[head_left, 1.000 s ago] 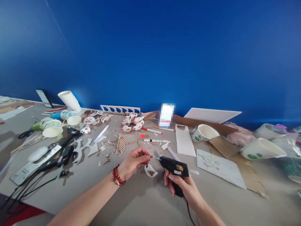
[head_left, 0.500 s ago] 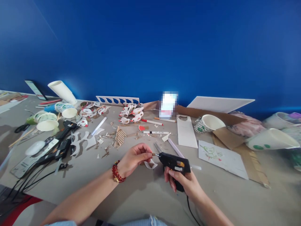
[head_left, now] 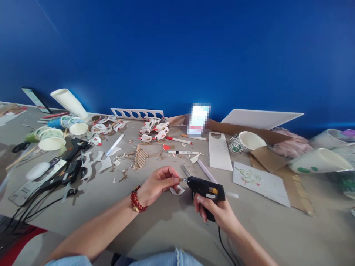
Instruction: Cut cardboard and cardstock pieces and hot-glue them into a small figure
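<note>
My right hand (head_left: 212,208) is wrapped round the grip of a black hot glue gun (head_left: 206,188), its nozzle pointing left. Between the thumb and fingers of my left hand (head_left: 162,183) is pinched a small brown cardboard piece (head_left: 181,180). The nozzle tip is at that piece; whether they touch I cannot tell. Just below my left fingertips, a small white cutout (head_left: 177,191) with brown on it lies on the table. Behind the nozzle are scissors (head_left: 185,170), partly hidden by the glue gun.
Several white bird cutouts (head_left: 155,129) are piled at the back. Torn corrugated cardboard (head_left: 141,157), markers (head_left: 183,152) and scraps lie mid-table. A power strip (head_left: 26,188) with cables and other glue guns (head_left: 68,181) is at left. Paper cups (head_left: 249,142) and a bird drawing (head_left: 260,183) are at right.
Both hands stay nearly in place, with the nozzle still by the cardboard piece. The camera view has shifted slightly.
</note>
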The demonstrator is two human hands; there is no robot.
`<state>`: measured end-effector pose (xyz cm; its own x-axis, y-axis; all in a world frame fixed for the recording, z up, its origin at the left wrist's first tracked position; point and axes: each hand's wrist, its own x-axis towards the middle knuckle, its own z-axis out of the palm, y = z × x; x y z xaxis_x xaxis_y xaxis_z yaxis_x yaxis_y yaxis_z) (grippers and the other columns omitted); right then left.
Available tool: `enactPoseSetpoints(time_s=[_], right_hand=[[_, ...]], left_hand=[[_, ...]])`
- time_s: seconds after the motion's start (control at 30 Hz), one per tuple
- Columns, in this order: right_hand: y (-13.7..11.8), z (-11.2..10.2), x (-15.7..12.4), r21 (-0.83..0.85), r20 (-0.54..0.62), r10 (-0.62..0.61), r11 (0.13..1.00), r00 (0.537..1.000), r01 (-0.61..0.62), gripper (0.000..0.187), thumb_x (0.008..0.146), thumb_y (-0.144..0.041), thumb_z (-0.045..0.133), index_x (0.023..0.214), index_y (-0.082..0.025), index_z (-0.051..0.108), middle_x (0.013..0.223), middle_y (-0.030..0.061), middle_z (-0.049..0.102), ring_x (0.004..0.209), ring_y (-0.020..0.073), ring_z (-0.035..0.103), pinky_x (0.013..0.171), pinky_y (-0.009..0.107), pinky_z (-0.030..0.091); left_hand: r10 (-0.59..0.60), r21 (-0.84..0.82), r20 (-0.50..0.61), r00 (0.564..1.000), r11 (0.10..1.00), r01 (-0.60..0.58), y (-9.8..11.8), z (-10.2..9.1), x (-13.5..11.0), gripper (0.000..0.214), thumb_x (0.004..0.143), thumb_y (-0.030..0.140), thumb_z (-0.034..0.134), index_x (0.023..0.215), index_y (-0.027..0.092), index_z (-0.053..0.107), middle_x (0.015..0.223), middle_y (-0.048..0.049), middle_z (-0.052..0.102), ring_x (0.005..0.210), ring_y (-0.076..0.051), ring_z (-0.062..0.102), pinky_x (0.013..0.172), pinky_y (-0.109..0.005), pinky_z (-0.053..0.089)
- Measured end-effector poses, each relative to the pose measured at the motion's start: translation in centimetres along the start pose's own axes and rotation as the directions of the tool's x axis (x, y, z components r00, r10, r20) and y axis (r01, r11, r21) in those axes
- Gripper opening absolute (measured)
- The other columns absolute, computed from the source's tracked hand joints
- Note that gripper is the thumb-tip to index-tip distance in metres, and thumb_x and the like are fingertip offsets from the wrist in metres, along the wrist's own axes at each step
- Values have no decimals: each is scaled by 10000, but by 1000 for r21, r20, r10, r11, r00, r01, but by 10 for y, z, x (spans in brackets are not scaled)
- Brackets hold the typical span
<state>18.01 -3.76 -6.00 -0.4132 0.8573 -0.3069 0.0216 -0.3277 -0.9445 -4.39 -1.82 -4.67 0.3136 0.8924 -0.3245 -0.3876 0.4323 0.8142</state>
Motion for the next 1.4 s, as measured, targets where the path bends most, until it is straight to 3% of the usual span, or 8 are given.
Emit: enactPoseSetpoints(time_s=[0.87,1.4], right_hand=[[3,-1,0,-90,-22,32,995,999,-34,546,759,-667,630,613,-145,569,564,23,561,434,102,499,436,235,409],[9,-2,0,-159,-4,17,987,1000,-17,553,810,-656,578,618,-137,571,560,24,548,435,96,480,439,235,410]], left_hand=[[-2,4,14,1000,1000,2,-1,1,1,206,728,247,798,813,133,650,698,-6,645,638,-105,622,631,-217,492],[-5,-11,-18,1000,1000,5,1,0,1,224,722,262,805,799,134,638,700,9,627,643,-92,621,628,-197,478]])
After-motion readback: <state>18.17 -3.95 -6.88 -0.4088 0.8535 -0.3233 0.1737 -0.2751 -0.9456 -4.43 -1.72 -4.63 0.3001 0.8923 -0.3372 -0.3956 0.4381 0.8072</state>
